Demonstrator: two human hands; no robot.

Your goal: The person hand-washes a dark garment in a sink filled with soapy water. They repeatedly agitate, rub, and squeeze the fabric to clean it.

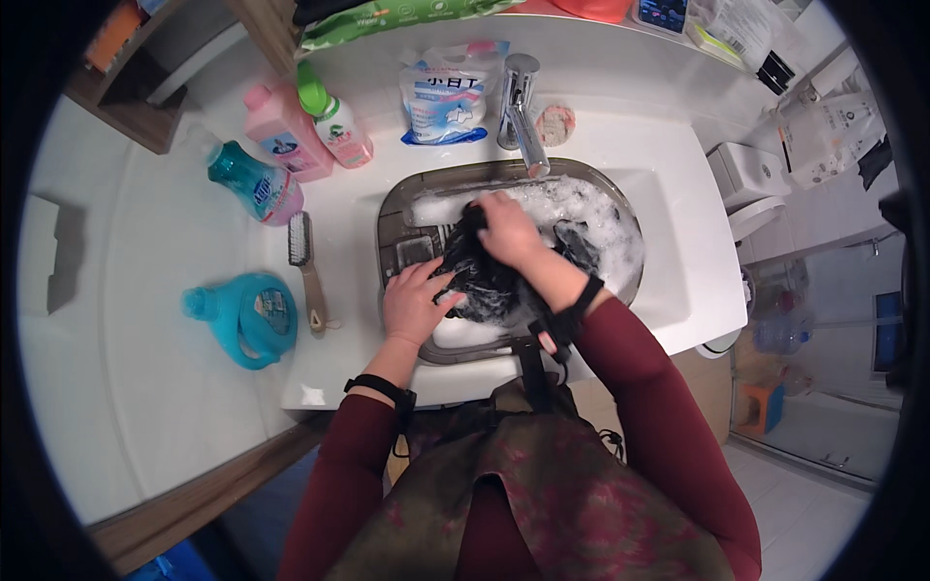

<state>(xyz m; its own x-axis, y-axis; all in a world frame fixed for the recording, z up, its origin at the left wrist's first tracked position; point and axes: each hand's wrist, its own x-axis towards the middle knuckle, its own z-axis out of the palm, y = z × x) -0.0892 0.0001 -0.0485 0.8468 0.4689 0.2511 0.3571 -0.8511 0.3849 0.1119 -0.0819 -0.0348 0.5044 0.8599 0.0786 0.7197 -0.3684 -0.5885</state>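
Note:
A wet black cloth garment [475, 276], streaked with suds, lies bunched on a grey washboard basin [412, 208] set in the white sink. My right hand [509, 230] is closed round the upper part of the cloth. At the cloth's left edge, my left hand [415, 302] rests with its fingers spread, its fingertips and thumb touching the fabric. White foam [610, 218] fills the basin's right side, where another dark piece of cloth [578, 242] pokes out; I cannot tell whether it belongs to the same garment. Ridges of the board show beside the upper cloth.
A chrome faucet [523, 116] reaches over the basin's far rim. Left of the sink are a scrub brush [305, 266], a blue jug [254, 318], a teal bottle [254, 182] and a pink bottle [289, 131]. A plastic pouch [446, 97] stands behind.

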